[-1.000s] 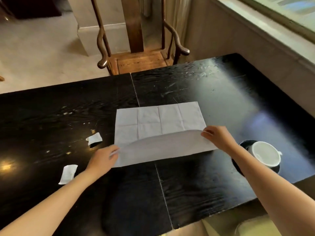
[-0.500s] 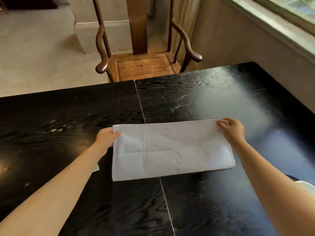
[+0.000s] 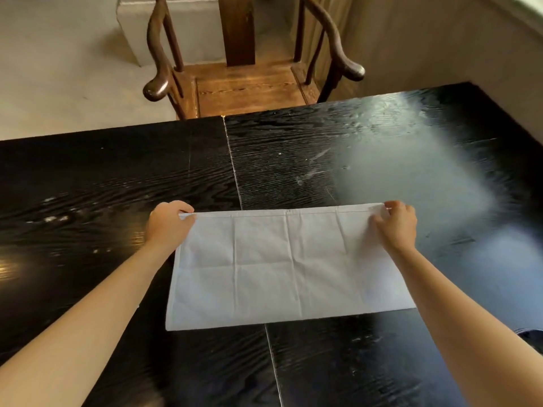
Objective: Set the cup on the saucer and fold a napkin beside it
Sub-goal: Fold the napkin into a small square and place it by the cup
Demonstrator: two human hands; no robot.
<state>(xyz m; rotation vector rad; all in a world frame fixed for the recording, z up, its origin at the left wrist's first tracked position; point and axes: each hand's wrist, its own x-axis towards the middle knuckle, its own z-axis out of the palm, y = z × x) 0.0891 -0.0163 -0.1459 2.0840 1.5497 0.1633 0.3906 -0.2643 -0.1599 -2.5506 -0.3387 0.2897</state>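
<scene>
As it lies under my hands, napkin (image 3: pixel 288 268): white cloth oblong, flat on the black table (image 3: pixel 88 177), straddling the table's seam (image 3: pixel 233 171), with the larger share right of the seam.
Near edge: smooth and closed, by my judgement the fold; it crosses the seam roughly square.
Handling: light, limp, creased cloth, not fragile; likely to sag or skew if raised by one corner, and may slide on the glossy top.
Best hold: two corners together, kept taut.
Long axis: left to right, across the seam; the hemmed open edge faces away from me.
Left hand (image 3: pixel 169 227): left of the seam, fingers curled, pinching the far left corner.
Right hand (image 3: pixel 396 227): right of the seam, pinching the far right corner.
Chair (image 3: pixel 249 89): wooden, beyond the seam's far end.
</scene>
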